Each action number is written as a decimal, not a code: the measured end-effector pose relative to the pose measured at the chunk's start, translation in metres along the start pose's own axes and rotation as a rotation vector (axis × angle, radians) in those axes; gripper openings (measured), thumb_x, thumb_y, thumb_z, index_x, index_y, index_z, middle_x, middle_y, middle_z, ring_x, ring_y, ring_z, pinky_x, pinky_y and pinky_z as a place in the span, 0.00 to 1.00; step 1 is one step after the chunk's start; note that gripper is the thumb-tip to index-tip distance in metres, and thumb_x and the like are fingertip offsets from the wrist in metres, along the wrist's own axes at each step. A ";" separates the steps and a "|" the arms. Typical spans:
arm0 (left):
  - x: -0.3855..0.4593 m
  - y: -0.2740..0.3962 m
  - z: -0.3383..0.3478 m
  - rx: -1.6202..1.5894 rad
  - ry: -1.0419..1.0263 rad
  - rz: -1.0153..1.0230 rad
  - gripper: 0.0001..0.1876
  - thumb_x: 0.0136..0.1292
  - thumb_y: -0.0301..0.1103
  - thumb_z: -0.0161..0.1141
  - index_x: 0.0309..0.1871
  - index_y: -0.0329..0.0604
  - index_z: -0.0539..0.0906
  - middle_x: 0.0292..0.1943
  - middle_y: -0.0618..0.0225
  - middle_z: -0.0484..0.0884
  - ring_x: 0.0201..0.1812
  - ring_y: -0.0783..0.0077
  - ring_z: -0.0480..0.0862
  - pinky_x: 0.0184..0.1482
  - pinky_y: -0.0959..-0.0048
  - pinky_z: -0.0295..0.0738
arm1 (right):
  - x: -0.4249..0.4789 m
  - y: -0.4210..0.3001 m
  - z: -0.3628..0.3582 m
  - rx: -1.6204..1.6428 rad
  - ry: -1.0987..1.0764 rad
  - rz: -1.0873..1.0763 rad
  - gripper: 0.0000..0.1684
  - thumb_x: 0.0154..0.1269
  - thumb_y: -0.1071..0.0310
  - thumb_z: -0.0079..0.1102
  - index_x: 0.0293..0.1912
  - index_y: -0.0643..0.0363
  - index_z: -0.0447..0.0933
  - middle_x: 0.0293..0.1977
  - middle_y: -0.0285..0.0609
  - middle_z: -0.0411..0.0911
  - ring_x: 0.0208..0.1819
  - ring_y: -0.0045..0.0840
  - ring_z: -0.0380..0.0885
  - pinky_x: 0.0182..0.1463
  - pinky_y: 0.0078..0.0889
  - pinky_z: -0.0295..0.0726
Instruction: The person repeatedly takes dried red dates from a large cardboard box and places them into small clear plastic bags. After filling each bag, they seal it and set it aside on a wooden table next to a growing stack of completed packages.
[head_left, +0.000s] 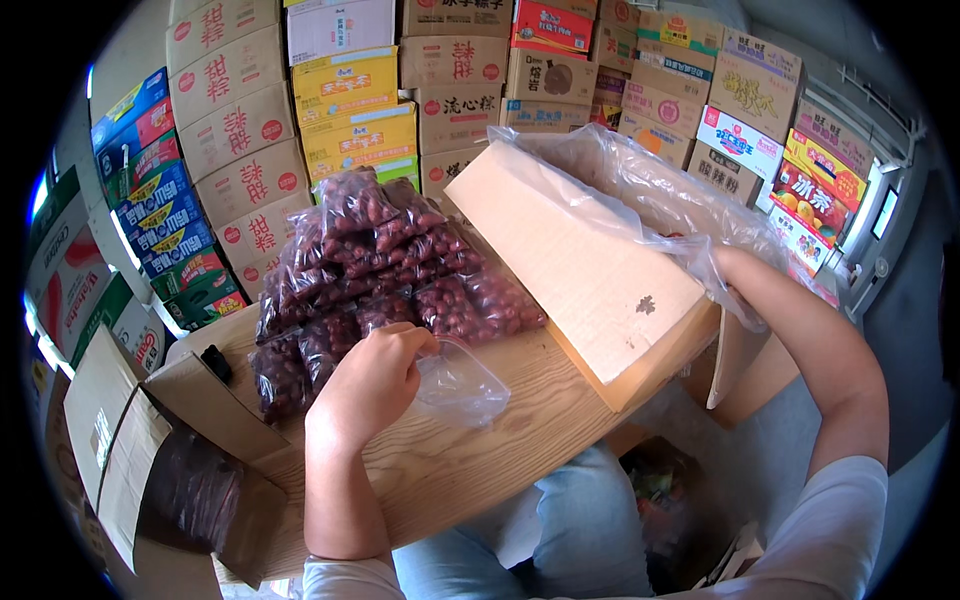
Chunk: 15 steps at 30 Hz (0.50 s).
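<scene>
My left hand (375, 375) pinches the rim of a clear plastic bag (465, 386) that lies on the wooden table and looks empty. My right hand reaches down into the plastic-lined cardboard box (577, 262); only its wrist (731, 266) shows at the liner's edge, and the fingers are hidden inside. Beyond my left hand, clear bags of dark red dates (367, 255) are piled on the table. A transparent plastic liner (675, 195) hangs over the rim of the tilted box.
An open carton (120, 450) with dark plastic-wrapped contents stands at the near left. A small black object (216, 364) lies on the table (480, 472) at the left. Stacked cartons (457, 60) line the far side. Below the table's right end is a dark container (667, 487).
</scene>
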<state>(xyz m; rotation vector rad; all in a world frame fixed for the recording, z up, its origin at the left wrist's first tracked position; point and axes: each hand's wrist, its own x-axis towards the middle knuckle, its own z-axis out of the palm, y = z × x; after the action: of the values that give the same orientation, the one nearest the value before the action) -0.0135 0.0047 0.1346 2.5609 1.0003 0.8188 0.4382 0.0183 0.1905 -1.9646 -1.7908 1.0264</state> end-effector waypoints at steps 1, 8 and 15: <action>0.000 0.000 0.000 -0.001 0.001 0.003 0.14 0.53 0.15 0.50 0.41 0.32 0.82 0.40 0.51 0.83 0.46 0.49 0.82 0.51 0.59 0.77 | -0.001 0.000 0.000 0.005 0.003 0.001 0.24 0.71 0.60 0.54 0.63 0.58 0.72 0.56 0.42 0.77 0.53 0.22 0.76 0.59 0.28 0.75; 0.002 -0.003 0.004 -0.008 0.026 0.044 0.13 0.52 0.15 0.50 0.39 0.29 0.82 0.40 0.49 0.83 0.46 0.48 0.81 0.51 0.59 0.77 | 0.002 0.001 0.003 0.064 0.011 -0.011 0.24 0.72 0.59 0.54 0.64 0.58 0.72 0.57 0.41 0.76 0.54 0.22 0.76 0.60 0.27 0.74; 0.010 -0.004 0.002 -0.081 0.038 0.092 0.19 0.48 0.13 0.51 0.44 0.32 0.84 0.38 0.53 0.83 0.38 0.57 0.84 0.42 0.69 0.78 | 0.004 0.002 0.002 0.151 0.013 -0.013 0.25 0.73 0.58 0.53 0.65 0.57 0.71 0.58 0.41 0.76 0.56 0.21 0.76 0.61 0.27 0.74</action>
<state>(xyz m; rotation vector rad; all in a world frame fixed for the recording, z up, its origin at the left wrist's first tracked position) -0.0086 0.0148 0.1353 2.5472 0.8466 0.9156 0.4387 0.0208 0.1866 -1.8630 -1.6652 1.1072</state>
